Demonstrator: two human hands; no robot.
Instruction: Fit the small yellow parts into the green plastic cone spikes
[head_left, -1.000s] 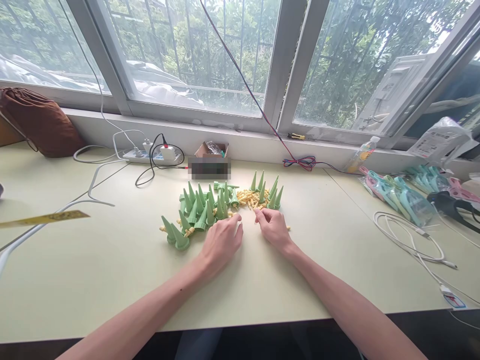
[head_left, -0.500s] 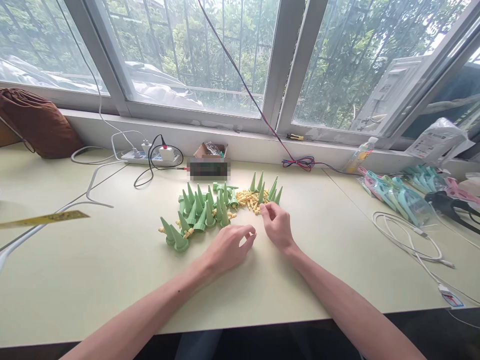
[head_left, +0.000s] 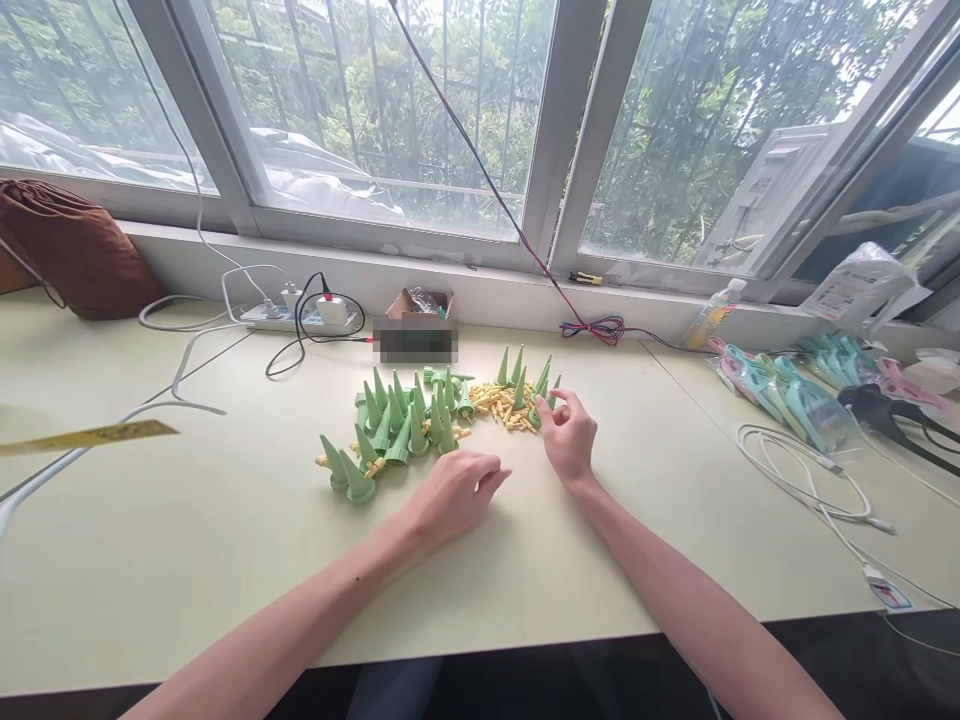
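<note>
My right hand [head_left: 570, 435] is at the right-hand cluster of green plastic cone spikes [head_left: 519, 385], its thumb and forefinger around one green cone [head_left: 553, 392] at that cluster's right edge. My left hand [head_left: 461, 492] rests low over the table, thumb and fingers pinched together; whatever they may hold is too small to make out. Just beyond it stands a larger group of green cones [head_left: 401, 420], some upright and some lying down. A few of these have small yellow valve-like pieces [head_left: 375, 466] on them. Between the two groups lies a pile of small yellow pieces [head_left: 495, 402].
A power strip [head_left: 259, 317] with chargers and a small open box [head_left: 420, 303] stand along the window side. Bagged pastel clips [head_left: 810, 400], a white cable [head_left: 810, 490] and a bottle [head_left: 712, 315] are at right. A brown bag [head_left: 75, 250] sits far left.
My right hand has moved right from the yellow pile to a green cone. My left thumb and fingers have closed together, with the hand staying in place.
</note>
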